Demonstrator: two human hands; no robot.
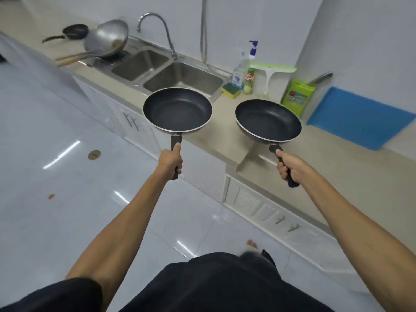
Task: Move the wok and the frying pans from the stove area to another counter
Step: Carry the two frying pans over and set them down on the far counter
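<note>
From the head view, the left hand [171,159] has its fingers clenched round the handle of one frying pan [177,109], held at frame centre over the bench [337,165] edge by the sink [183,77]. The right hand [289,164] grips a second frying pan [268,120] likewise, centre right. The wok [108,38] and a small black pan [75,31] sit upper left. I'd keep both pans level and lower them flat onto bare bench.

two pans held side by side before the counter

left pan [177,109] near sink [182,77]; right pan [267,120] over counter [337,167]; wok [108,38] far left beyond sink, small pan [75,31] behind it.
</note>
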